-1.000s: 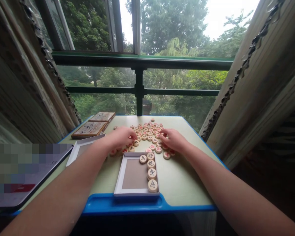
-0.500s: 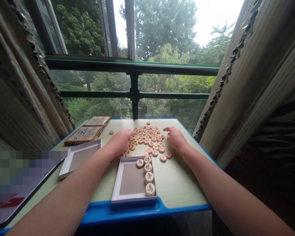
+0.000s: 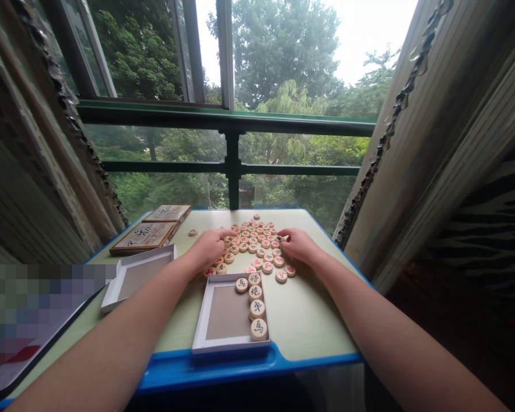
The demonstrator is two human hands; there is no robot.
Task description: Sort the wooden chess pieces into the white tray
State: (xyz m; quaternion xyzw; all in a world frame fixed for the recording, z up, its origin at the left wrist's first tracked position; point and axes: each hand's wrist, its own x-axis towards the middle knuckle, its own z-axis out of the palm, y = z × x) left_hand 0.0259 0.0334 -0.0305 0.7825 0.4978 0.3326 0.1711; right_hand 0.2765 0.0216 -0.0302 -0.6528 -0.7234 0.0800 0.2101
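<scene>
Right hand [image 3: 299, 246]: thumb and index finger come together at the right edge of the cluster of round, pale wooden game pieces [image 3: 253, 234] with red or black characters; a dark mark shows between them, but whether a piece is gripped cannot be told. Left hand [image 3: 209, 249]: index finger extended to the cluster's left edge; remaining fingers curled and largely hidden, so their grip cannot be told. The cluster lies mid-desk. Near side: a shallow white cardboard tray with grey-brown base [image 3: 200, 317] holds black-character pieces, four along its right wall and one left of the far end. Left: a second white tray [image 3: 139, 273], partly covered by the left forearm. Far left: two flat brown printed boxes [image 3: 143, 236]. Pixelation obscures the near-left corner of the pale green, blue-edged desk [image 3: 317, 320].
</scene>
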